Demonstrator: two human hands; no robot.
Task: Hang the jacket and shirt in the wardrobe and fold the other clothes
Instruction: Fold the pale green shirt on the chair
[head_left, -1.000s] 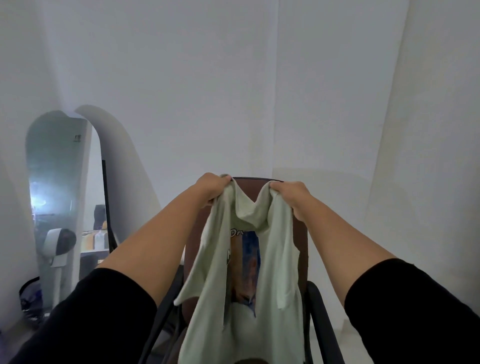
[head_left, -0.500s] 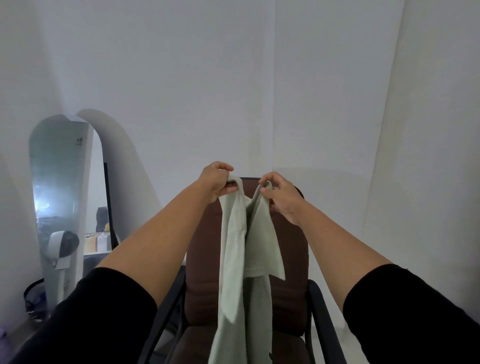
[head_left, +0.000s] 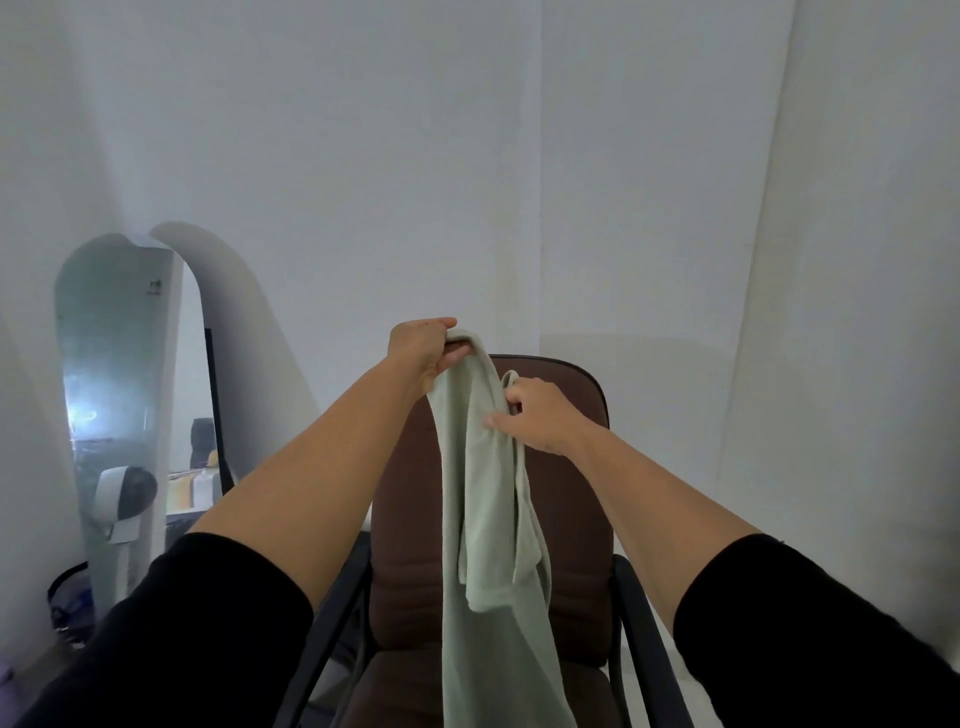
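A pale green T-shirt hangs folded lengthwise in front of a brown chair. My left hand grips its top edge and holds it up. A little lower and to the right, my right hand pinches the shirt's side. A sleeve dangles at the middle of the cloth. The print on the shirt is hidden inside the fold. No wardrobe, jacket or hanger shows in this view.
The brown padded chair with black armrests stands right below the shirt, against a white wall. A tall arched mirror leans at the left, with a white fan and a dark bin beside it.
The shirt went from spread open, print showing, to folded in half lengthwise. My hands came together, then my left hand rose while my right slid down the cloth's side.
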